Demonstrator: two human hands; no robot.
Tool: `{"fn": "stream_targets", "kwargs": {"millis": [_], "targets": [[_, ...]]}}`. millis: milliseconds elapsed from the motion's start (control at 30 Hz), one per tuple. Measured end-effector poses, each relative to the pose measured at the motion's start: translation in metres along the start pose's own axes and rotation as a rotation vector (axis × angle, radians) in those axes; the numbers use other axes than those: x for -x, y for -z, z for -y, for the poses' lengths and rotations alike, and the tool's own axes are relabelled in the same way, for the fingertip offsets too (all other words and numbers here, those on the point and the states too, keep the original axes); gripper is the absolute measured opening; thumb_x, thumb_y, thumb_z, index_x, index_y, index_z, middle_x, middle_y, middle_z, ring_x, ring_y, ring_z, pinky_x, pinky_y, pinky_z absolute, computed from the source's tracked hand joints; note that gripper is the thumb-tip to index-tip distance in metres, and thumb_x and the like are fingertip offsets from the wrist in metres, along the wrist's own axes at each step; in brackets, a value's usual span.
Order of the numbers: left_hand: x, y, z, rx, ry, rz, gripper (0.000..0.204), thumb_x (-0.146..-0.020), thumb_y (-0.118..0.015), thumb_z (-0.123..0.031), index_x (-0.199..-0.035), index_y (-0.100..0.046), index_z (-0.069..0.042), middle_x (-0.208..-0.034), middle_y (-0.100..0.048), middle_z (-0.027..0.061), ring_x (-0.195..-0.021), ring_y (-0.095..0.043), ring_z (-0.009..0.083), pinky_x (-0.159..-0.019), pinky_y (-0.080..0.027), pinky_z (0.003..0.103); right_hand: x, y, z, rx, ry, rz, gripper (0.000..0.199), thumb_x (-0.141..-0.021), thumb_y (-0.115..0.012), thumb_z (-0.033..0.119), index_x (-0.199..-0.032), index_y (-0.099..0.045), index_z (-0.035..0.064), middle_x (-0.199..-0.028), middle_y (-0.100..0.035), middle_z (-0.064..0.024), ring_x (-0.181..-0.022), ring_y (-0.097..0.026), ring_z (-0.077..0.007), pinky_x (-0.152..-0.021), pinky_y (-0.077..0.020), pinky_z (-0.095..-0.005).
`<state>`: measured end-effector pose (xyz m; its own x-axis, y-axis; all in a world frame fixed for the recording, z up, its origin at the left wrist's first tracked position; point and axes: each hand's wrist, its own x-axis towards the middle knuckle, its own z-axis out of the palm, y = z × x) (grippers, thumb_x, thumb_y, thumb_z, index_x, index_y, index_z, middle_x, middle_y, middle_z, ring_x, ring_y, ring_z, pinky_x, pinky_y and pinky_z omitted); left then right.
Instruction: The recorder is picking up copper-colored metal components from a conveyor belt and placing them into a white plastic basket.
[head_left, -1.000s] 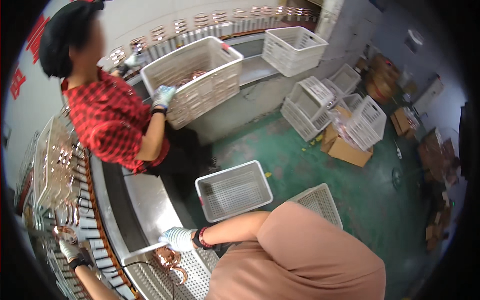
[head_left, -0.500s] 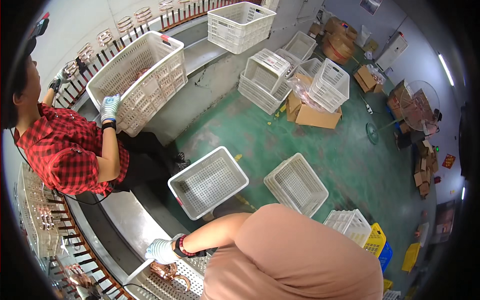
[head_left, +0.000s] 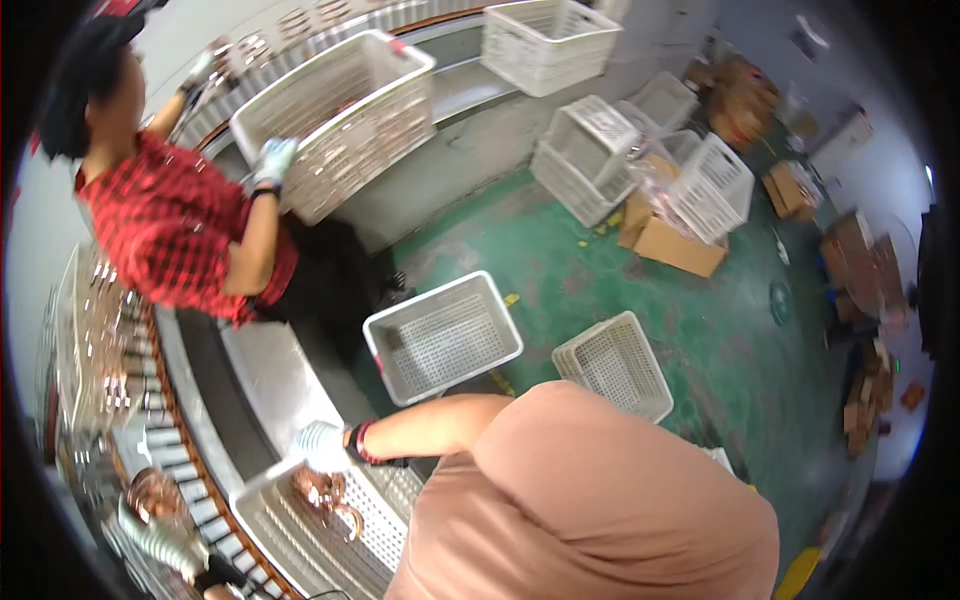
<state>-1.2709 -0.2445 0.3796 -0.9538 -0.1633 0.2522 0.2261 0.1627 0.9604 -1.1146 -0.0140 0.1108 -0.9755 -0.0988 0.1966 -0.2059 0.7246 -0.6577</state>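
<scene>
My right hand point(head_left: 322, 446), in a striped glove, is closed over the rim of a white perforated crate point(head_left: 265, 490) at the lower left. Several curved copper pieces point(head_left: 322, 492) lie inside that crate. My left hand point(head_left: 165, 545), also gloved, reaches past the crate to the conveyor and is slightly blurred. Its fingers curl round a bundle of bent copper tubes point(head_left: 155, 495) above the slats. Part of the left hand's grip is hidden by the tubes.
A co-worker in a red checked shirt point(head_left: 175, 235) holds another white crate point(head_left: 350, 150) by the conveyor point(head_left: 185, 450). Two crates stand on the green floor, a grey-white one point(head_left: 445, 340) and a stacked cream one point(head_left: 615, 370). Cartons point(head_left: 680, 245) and more crates sit farther back.
The view has swung left and down, so things sit farther right. My left hand has come into view at the copper tubes. My right hand stays on the crate rim.
</scene>
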Motion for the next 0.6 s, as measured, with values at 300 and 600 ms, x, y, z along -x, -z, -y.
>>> {"fn": "stream_targets", "kwargs": {"millis": [300,600], "targets": [[0.157,0.045,0.042,-0.57,-0.003,0.447,0.033,-0.094,-0.056,0.003,-0.126,-0.066,-0.001,-0.109,-0.072,0.0045,-0.091,-0.066,0.0114,-0.077,-0.054,0.028,0.012,0.068,0.023,-0.2,-0.007,0.133,0.029,-0.088,-0.061,0.019,-0.112,-0.074,0.0074,-0.098,-0.074,-0.022,-0.09,-0.071,-0.0421,-0.08,-0.057,-0.0471],[0.371,0.176,0.073,-0.906,0.241,0.196,0.035,-0.084,-0.059,-0.002,-0.117,-0.071,-0.008,-0.106,-0.073,0.0226,-0.1,-0.07,0.0411,-0.087,-0.056,0.046,-0.008,0.039,0.006,0.068,-0.041,0.354,0.056,-0.096,-0.062,0.037,-0.136,-0.06,-0.0015,-0.13,-0.065,-0.0294,-0.122,-0.062,-0.0441,-0.105,-0.0489,-0.0469]]}}
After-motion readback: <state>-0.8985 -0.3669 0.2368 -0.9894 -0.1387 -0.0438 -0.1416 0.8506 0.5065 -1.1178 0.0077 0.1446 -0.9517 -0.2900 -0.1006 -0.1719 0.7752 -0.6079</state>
